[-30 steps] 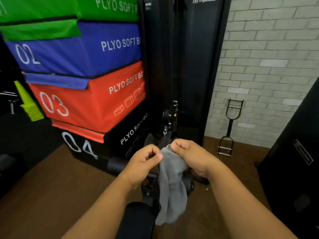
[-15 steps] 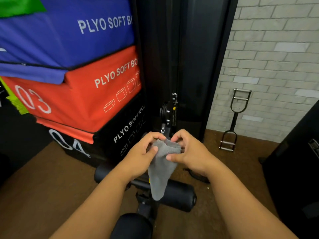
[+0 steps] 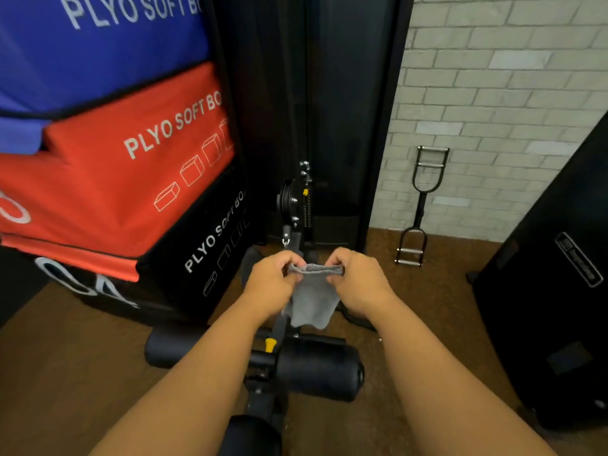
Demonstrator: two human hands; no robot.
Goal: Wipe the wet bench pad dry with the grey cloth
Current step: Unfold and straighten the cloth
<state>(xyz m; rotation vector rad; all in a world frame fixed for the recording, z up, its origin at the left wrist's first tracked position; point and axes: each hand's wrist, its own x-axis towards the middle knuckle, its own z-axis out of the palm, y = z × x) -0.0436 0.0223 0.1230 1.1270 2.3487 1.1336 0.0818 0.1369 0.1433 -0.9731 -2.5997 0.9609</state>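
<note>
Both hands hold the grey cloth (image 3: 312, 299) up in the air in front of me. My left hand (image 3: 271, 284) pinches its top left corner and my right hand (image 3: 357, 281) pinches its top right corner, so the top edge is stretched flat and the rest hangs down. Below the cloth is the black bench: two round foam rollers (image 3: 316, 371) on a crossbar, with a yellow pin (image 3: 270, 344) beside the frame. A rounded black pad end (image 3: 251, 436) shows at the bottom edge between my forearms. I cannot see any wetness on it.
Stacked plyo soft boxes, blue, red (image 3: 131, 166) and black, stand at the left. A black cable machine column (image 3: 312, 126) with a pulley rises straight ahead. A metal handle attachment (image 3: 419, 205) leans on the brick wall. A black machine (image 3: 556, 291) stands at the right. Brown floor lies around.
My hands moved apart along the cloth's top edge, spreading it from a bunched hanging strip into a wider sheet. The view tilted down, showing more of the bench rollers.
</note>
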